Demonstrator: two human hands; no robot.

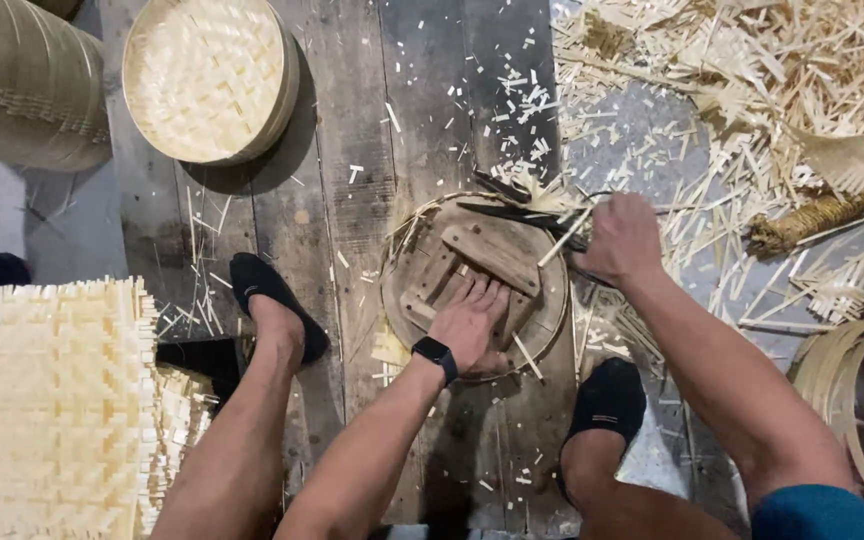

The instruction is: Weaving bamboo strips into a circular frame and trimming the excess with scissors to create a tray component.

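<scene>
Your left hand (472,322) lies flat, fingers spread, pressing on the round wooden disc (475,285) with crossed battens on top, so that grip is released, nothing clutched in it. The disc sits on the plank floor (352,200) between your two feet, about mid-floor, with thin bamboo strips (407,225) poking out from under its rim. Your right hand (620,238) is clenched around a dark blade (512,212) at the disc's far edge, and a pale strip sticks out beside the fist.

Containers: a shallow round woven basket tray (207,75) lies near the floor's far left corner, and I can't see anything in it but its own weave. A tall stack of bamboo hoops (22,85) sits just left of it. A square woven mat (47,410) lies at the near left edge, and a big heap of offcuts (742,80) covers the far right corner.
</scene>
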